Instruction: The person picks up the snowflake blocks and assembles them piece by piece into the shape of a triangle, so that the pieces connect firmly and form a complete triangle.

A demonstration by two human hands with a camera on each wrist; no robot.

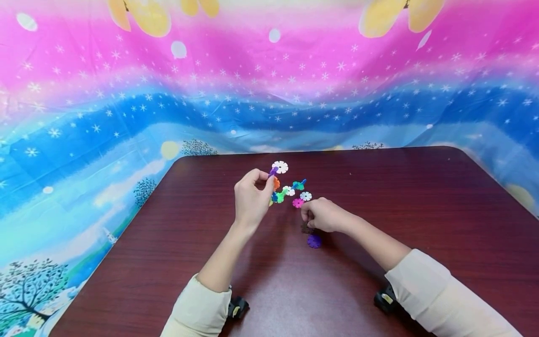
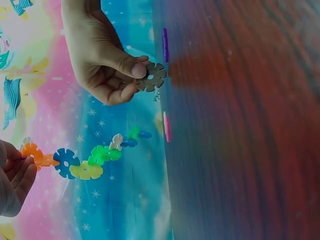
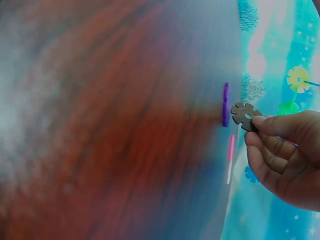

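My left hand (image 1: 252, 199) pinches one end of a chain of slotted snowflake discs above the table. In the left wrist view the chain has an orange disc (image 2: 31, 151), a blue disc (image 2: 65, 163), a yellow disc (image 2: 87, 170) and a green disc (image 2: 104, 155), then more discs toward its free end. A white disc (image 1: 280, 167) stands at the top by the left fingertips, beside a purple one. My right hand (image 1: 326, 214) pinches a brown snowflake disc (image 3: 244, 116) between thumb and fingers, raised apart from the chain.
On the dark red wooden table (image 1: 168, 262) lie a purple disc (image 1: 314, 241), a pink disc (image 1: 298, 203) and a white disc (image 1: 306, 196), the last two side by side. Behind the table hangs a patterned pink and blue cloth (image 1: 269, 107).
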